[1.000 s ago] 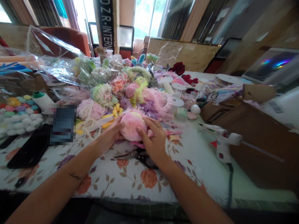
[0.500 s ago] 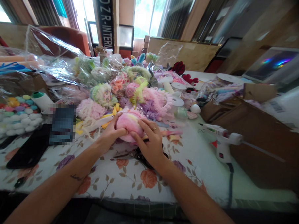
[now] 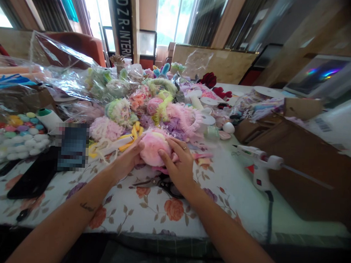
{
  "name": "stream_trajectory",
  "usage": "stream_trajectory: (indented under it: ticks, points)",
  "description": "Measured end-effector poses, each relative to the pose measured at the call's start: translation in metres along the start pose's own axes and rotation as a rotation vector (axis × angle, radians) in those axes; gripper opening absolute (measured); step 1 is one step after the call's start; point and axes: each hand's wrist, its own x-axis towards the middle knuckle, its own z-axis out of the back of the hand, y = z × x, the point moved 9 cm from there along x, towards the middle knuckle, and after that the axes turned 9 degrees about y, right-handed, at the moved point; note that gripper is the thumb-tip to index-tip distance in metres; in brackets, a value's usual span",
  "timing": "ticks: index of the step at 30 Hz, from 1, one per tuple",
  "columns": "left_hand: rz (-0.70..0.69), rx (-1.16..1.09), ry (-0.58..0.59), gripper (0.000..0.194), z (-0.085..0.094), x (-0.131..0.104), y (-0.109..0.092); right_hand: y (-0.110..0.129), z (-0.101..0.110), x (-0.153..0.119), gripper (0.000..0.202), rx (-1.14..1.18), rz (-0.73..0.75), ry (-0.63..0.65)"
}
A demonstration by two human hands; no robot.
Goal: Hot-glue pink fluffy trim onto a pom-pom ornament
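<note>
Thumbs now sit farther apart vs. 0.5 s ago: the L one has gone from the front to the side, and the pink fuzzy ball (image 3: 153, 150) has shifted slightly R w/ its smooth pink face toward the cam. It's held up b/w both hands, just above the tablecloth (image 3: 119, 222), near table ctr. L hand (image 3: 126, 160) is curled partway, fingers & thumb on the ball's L side. R hand (image 3: 182, 166) is part-closed too, thumb pressed on the face, fingers round the R side; contact behind is hidden, can't tell.

Shears (image 3: 161, 183) lie just below the ball, handles partly behind the R wrist. Pink strips (image 3: 203, 156) lie R of the hands, yellow strips (image 3: 131, 136) just beyond the L. Glue gun (image 3: 259, 166) is well off to the R by a cardboard box (image 3: 307, 168); blk. phone (image 3: 32, 177) far L, below bagged pompoms (image 3: 25, 140).
</note>
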Motion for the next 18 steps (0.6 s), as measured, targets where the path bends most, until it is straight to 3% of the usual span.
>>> stream_trajectory:
  ticks: [6, 11, 18]
  points:
    - [0.030, -0.045, -0.039, 0.076, 0.0004, 0.0011, 0.0035, -0.0023, -0.0048, 0.0002, 0.028, 0.022, -0.038, 0.040]
    - [0.044, 0.023, -0.115, 0.109, 0.0045, -0.0018, 0.0040, -0.0031, -0.0089, -0.0002, 0.038, 0.053, -0.044, 0.090]
    - [-0.034, 0.005, -0.088, 0.119, 0.0005, 0.0003, 0.0006, -0.0021, -0.0035, 0.0011, 0.037, 0.141, -0.046, 0.095]
